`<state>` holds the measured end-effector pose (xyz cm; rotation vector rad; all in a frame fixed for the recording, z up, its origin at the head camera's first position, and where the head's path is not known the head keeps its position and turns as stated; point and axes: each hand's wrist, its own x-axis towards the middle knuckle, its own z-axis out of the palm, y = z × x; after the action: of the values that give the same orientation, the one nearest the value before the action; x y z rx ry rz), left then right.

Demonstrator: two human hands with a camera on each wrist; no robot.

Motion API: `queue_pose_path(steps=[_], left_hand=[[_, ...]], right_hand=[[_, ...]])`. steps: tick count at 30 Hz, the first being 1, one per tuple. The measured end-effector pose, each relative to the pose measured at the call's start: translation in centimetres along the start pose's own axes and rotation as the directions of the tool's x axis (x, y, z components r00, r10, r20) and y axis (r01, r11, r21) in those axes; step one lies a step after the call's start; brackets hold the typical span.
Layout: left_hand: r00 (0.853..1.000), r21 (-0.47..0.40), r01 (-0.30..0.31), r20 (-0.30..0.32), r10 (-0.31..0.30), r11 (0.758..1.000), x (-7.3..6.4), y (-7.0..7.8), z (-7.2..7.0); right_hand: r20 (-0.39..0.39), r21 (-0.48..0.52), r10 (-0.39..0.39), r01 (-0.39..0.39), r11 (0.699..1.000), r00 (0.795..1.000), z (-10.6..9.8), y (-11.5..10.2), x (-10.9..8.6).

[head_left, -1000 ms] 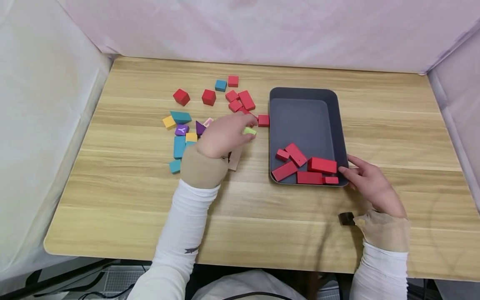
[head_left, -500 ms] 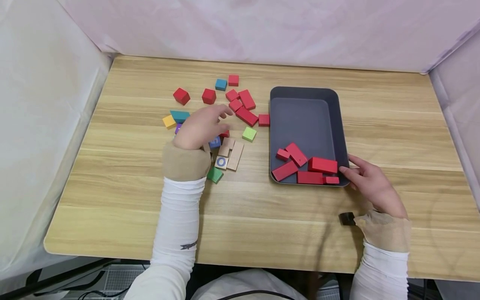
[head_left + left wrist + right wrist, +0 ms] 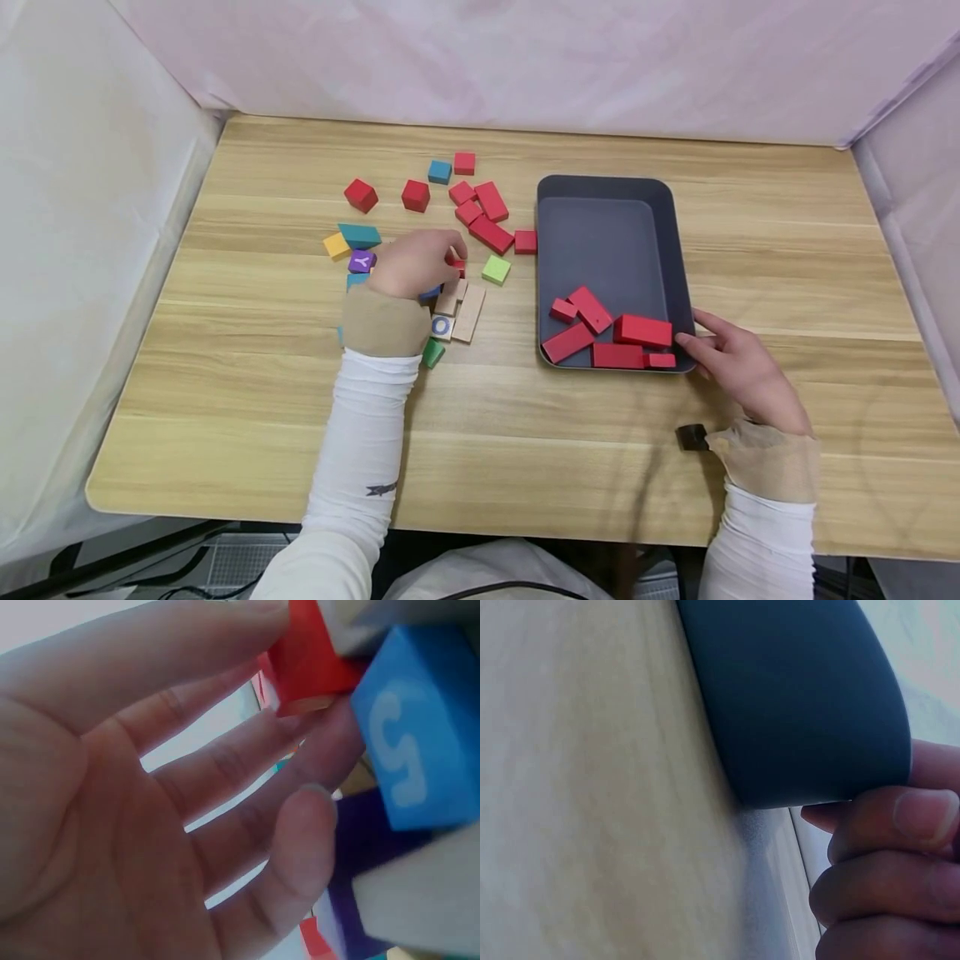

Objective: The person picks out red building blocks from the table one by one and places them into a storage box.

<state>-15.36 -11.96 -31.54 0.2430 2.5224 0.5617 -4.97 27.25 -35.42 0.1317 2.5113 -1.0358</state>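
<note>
My left hand point(image 3: 412, 262) reaches down into the cluster of blocks left of the tray, its thumb and fingers around a small red block point(image 3: 307, 664). Right beside that block, the left wrist view has a blue block with a white 5 point(image 3: 412, 742) and a dark purple block point(image 3: 367, 862). My right hand point(image 3: 746, 375) grips the near right corner of a dark grey tray point(image 3: 600, 242), thumb on the rim. Curled fingers point(image 3: 889, 889) show under the corner in the right wrist view. Several red blocks point(image 3: 643, 331) lie in the tray's near end.
Several more red blocks point(image 3: 491, 235) lie between the cluster and the tray. A lime green block point(image 3: 496, 270), plain wooden blocks point(image 3: 469, 313) and a green block point(image 3: 432, 352) lie right of the left wrist. Teal point(image 3: 360, 236) and yellow point(image 3: 337, 246) blocks lie left of it.
My left hand has moved left from near the lime green block to the cluster, then slightly right and down onto the small red block. The right hand and tray have stayed put.
</note>
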Motion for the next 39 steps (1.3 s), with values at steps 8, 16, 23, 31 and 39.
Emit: queue_pose_path(steps=[8, 16, 23, 31, 39], left_hand=[[1.000, 0.047, -0.004, -0.011, 0.004, 0.999, 0.2, 0.4, 0.3], [0.999, 0.066, -0.025, -0.022, 0.026, 0.998, 0.4, 0.4, 0.4], [0.998, 0.062, -0.037, -0.046, 0.040, 0.997, 0.5, 0.2, 0.4], [0.988, 0.048, -0.057, -0.139, 0.063, 0.997, 0.4, 0.8, 0.5], [0.955, 0.087, -0.159, -0.238, 0.175, 0.983, 0.3, 4.1, 1.2]], right_hand=[[-0.001, 0.003, -0.001, 0.001, 1.000, 1.000, 0.0, 0.0, 0.1], [-0.002, 0.026, -0.002, 0.002, 1.000, 1.000, 0.0, 0.1, 0.0], [-0.003, 0.021, -0.005, 0.005, 1.000, 1.000, 0.0, 0.0, 0.0], [-0.006, 0.022, -0.018, 0.018, 1.000, 1.000, 0.0, 0.0, 0.0], [-0.010, 0.019, -0.014, 0.015, 1.000, 1.000, 0.0, 0.0, 0.0]])
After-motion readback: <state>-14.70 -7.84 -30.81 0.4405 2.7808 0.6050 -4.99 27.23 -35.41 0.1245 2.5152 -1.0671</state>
